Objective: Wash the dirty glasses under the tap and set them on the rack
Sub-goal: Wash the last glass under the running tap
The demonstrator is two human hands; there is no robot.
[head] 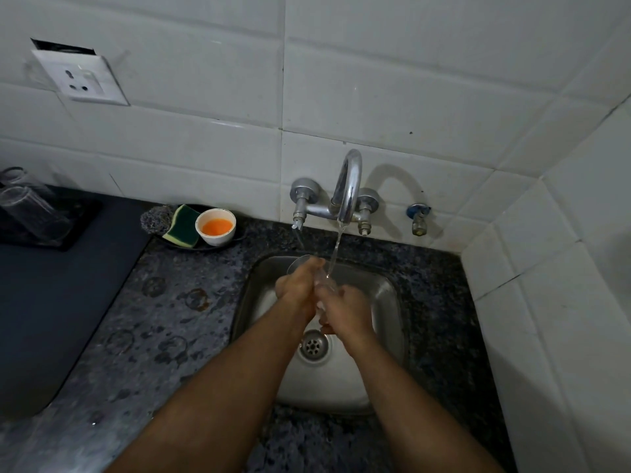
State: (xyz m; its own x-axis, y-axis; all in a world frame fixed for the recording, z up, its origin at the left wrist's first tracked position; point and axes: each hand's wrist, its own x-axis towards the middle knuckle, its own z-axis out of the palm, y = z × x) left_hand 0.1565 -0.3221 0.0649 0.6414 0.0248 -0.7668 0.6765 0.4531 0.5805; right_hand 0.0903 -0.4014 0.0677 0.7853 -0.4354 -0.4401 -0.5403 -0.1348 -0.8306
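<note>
Both hands (321,295) grip a glass (322,279) under the tap (348,186), bowl (215,227) apart.

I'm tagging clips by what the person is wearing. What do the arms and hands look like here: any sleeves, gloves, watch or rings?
Both forearms are bare right to the bottom edge of the picture, with no sleeve showing. The left hand and right hand wear no gloves. No watch or bracelet is on either wrist. The dim light and overlapping fingers make it impossible to rule out rings.
</note>
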